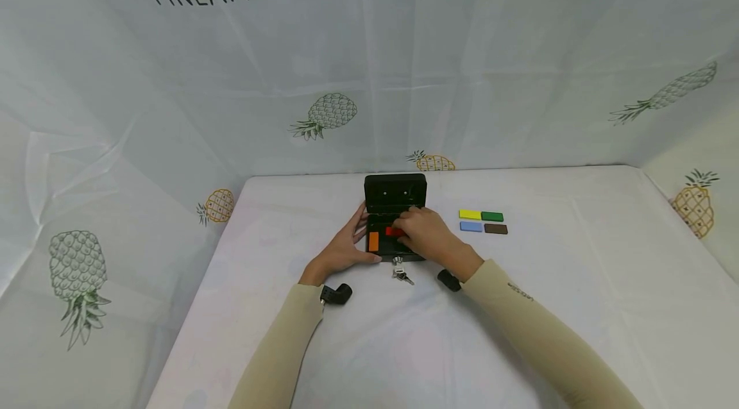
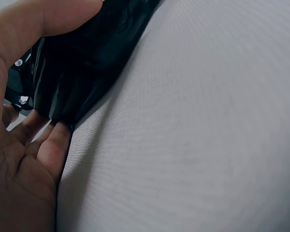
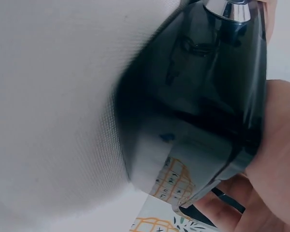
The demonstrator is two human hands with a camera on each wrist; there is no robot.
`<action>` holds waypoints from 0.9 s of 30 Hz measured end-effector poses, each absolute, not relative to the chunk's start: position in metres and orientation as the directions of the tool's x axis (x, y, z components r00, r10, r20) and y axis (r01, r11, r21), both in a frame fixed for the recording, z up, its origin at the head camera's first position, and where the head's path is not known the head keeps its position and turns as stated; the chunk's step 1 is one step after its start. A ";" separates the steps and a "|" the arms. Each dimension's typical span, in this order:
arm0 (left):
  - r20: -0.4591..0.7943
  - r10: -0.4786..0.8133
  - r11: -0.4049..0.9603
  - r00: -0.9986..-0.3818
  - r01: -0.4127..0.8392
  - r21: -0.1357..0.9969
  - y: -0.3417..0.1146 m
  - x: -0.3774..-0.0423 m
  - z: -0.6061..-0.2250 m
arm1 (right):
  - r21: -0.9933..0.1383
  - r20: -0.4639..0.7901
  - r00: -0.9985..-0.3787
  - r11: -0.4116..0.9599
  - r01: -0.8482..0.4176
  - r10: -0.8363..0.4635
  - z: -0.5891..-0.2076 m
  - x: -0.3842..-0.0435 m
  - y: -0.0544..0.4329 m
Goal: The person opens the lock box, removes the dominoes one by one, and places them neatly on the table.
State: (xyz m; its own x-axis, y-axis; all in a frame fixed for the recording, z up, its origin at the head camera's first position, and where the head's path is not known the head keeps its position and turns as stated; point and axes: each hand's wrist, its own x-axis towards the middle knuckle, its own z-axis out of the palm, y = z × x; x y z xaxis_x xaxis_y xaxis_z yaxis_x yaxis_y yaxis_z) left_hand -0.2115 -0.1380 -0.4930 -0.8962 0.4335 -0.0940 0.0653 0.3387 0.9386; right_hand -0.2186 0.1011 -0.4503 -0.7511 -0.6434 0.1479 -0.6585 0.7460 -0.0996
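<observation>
A black metal lockbox (image 1: pixel 395 188) stands at mid-table, its lid raised at the back. My left hand (image 1: pixel 340 254) holds the box's left side, thumb at the front corner and fingers spread along the side; the left wrist view shows that thumb (image 2: pixel 48 19) against the glossy wall. Inside the box, my right hand (image 1: pixel 430 236) pinches a red block (image 1: pixel 394 231), partly covered by the fingers. An orange block (image 1: pixel 373 241) lies in the box's left part. Keys (image 1: pixel 402 275) hang from the front lock. In the right wrist view, the box wall (image 3: pixel 198 106) hides the right fingertips.
Right of the box lie a yellow block (image 1: pixel 470 214), a green block (image 1: pixel 492 217), a blue block (image 1: pixel 471 226) and a brown block (image 1: pixel 496 228), in two rows. White cloth covers the table (image 1: pixel 554 306). A pineapple-printed curtain (image 1: pixel 491 75) hangs behind it.
</observation>
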 end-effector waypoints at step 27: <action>-0.110 0.428 0.351 -0.897 0.053 0.935 -0.139 -0.211 -0.492 | 0.022 0.258 -0.679 0.707 -0.707 -0.687 -0.445 -0.207 0.116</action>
